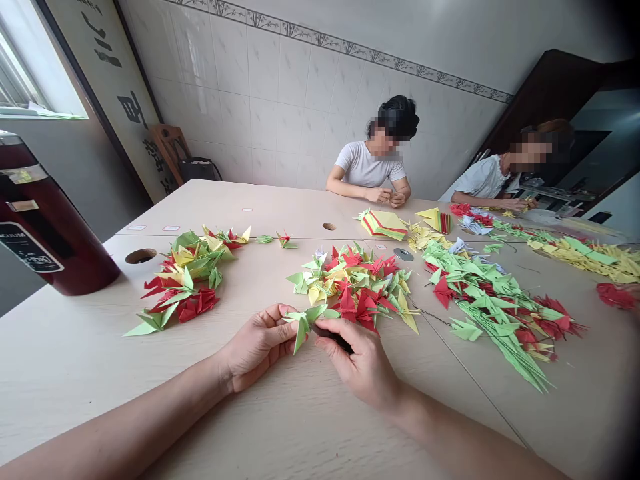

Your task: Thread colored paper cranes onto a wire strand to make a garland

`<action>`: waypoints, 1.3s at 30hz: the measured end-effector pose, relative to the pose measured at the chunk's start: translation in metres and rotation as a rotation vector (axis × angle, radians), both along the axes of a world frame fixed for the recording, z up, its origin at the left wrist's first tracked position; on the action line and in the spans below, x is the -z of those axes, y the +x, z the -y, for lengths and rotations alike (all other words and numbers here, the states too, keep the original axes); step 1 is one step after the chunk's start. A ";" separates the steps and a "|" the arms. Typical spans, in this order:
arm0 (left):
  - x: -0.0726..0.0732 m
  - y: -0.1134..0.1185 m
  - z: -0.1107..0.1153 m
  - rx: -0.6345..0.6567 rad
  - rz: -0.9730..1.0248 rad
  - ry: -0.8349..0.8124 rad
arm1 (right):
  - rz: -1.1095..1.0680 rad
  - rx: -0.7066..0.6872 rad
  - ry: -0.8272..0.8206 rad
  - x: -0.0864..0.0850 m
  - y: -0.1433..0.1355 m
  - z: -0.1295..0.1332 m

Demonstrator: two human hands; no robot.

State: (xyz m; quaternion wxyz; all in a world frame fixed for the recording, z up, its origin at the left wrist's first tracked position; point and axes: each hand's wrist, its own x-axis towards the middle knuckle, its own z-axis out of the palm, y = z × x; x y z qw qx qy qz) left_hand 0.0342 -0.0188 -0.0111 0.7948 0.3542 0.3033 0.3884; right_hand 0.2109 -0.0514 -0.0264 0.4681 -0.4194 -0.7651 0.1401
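Observation:
A light green folded paper crane is pinched in my left hand, above the near part of the table. My right hand is closed around a dark, slim tool, its tip close to the crane. The fingers cover much of that tool, so its kind is unclear. Just beyond both hands lies a heap of red, yellow and green paper cranes. Another crane pile is farther left.
A dark red vacuum flask stands at the left edge. Strung green and red cranes spread across the right side. Stacked coloured paper lies near a seated person opposite. Another person sits at the far right.

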 end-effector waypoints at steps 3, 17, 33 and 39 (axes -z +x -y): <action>-0.001 0.000 0.000 -0.004 -0.006 -0.003 | 0.012 0.002 0.006 -0.001 0.000 0.000; 0.001 -0.001 -0.001 0.000 -0.010 -0.007 | 0.031 -0.010 0.069 -0.001 0.000 -0.002; 0.001 -0.002 -0.001 0.022 -0.052 0.023 | 0.069 -0.055 0.169 0.001 0.004 -0.007; 0.005 -0.003 -0.004 -0.082 -0.183 0.156 | 0.023 -0.047 0.056 0.007 0.004 -0.009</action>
